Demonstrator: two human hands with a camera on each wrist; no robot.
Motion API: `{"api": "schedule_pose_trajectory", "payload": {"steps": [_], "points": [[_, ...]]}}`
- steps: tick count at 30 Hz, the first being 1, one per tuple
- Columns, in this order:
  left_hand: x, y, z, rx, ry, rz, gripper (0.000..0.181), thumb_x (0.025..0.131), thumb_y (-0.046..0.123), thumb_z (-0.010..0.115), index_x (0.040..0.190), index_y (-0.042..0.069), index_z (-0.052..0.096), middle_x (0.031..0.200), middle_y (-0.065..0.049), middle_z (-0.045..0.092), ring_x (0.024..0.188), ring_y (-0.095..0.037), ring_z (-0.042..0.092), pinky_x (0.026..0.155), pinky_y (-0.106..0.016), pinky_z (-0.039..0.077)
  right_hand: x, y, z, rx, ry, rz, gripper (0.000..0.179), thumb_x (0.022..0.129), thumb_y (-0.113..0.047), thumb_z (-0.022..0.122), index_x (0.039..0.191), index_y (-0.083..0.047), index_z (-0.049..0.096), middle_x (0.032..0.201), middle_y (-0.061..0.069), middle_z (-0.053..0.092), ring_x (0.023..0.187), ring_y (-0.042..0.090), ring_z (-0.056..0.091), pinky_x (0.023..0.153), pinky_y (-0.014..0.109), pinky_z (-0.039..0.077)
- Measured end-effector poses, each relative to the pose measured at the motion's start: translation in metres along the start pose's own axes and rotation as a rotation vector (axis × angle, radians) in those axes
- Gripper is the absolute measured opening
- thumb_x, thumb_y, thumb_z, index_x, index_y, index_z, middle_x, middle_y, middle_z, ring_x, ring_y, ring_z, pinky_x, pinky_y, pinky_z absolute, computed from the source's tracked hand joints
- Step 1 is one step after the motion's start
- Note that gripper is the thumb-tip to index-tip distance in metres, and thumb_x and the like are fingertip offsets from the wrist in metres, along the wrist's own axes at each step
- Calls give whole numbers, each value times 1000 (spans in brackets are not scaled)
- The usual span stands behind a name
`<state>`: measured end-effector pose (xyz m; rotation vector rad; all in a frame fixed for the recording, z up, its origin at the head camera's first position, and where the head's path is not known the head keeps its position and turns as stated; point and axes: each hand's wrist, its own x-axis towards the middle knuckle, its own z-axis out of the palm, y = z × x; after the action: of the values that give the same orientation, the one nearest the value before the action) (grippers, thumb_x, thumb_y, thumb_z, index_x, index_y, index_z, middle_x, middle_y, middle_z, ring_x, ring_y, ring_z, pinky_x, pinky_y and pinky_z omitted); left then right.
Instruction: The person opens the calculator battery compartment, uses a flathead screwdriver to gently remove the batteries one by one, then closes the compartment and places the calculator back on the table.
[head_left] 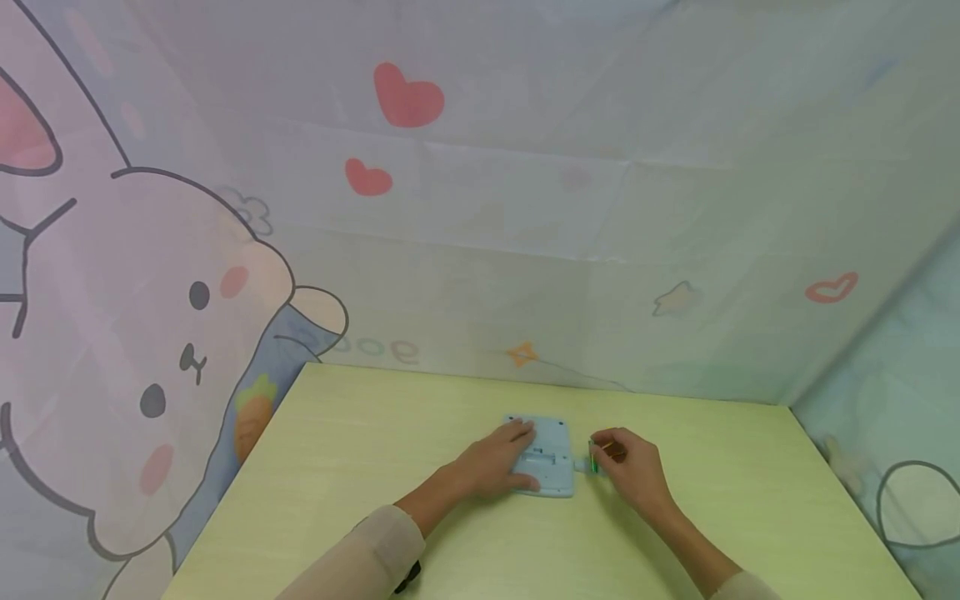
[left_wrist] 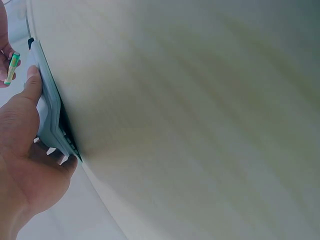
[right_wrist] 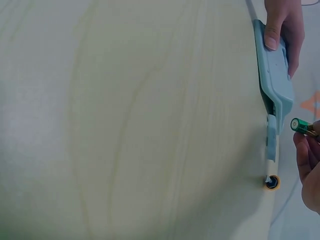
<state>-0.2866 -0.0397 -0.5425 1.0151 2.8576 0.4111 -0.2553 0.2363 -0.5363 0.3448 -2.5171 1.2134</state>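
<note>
A light blue calculator (head_left: pixel 553 479) lies back up on the table, its battery compartment uncovered. My left hand (head_left: pixel 495 461) grips its left side, thumb on the near part and fingers toward the far part; in the left wrist view the fingertips curl at its edge. Just right of it, my right hand (head_left: pixel 637 471) pinches a small green battery (right_wrist: pixel 301 125) between thumb and fingers, raised above the tabletop. A small light blue piece (right_wrist: pixel 271 137), like a battery cover, lies between the calculator and the right hand.
Beside the light blue piece is a round dark end with an orange rim (right_wrist: pixel 272 182), partly hidden by the right hand in the head view. The pale yellow table (head_left: pixel 360 433) ends at a printed cloth (head_left: pixel 525 250) behind and at both sides.
</note>
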Motion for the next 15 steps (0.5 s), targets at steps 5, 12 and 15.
{"api": "schedule_pose_trajectory", "payload": {"steps": [5, 12, 15], "points": [[0, -1, 1, 1, 0, -4, 89, 99, 60, 66, 166, 9, 35, 174, -3, 28, 161, -22, 23, 125, -37, 31, -4, 3, 2, 3, -12, 11, 12, 92, -2, 81, 103, -6, 78, 93, 2, 76, 77, 11, 68, 68, 23, 57], [1, -1, 2, 1, 0, -12, 90, 100, 60, 65, 166, 9, 34, 174, -2, 28, 161, -22, 23, 125, -38, 32, -7, 5, 4, -8, -54, 76, 10, 93, -5, 81, 101, -7, 77, 89, 0, 75, 77, 12, 68, 68, 24, 57], [1, -1, 1, 5, -1, -13, 90, 100, 61, 64, 166, 9, 34, 174, -2, 28, 161, -22, 23, 125, -37, 32, -7, 7, 5, -16, -77, 108, 9, 93, -6, 80, 101, -8, 76, 89, 0, 75, 78, 11, 68, 69, 24, 57]]}}
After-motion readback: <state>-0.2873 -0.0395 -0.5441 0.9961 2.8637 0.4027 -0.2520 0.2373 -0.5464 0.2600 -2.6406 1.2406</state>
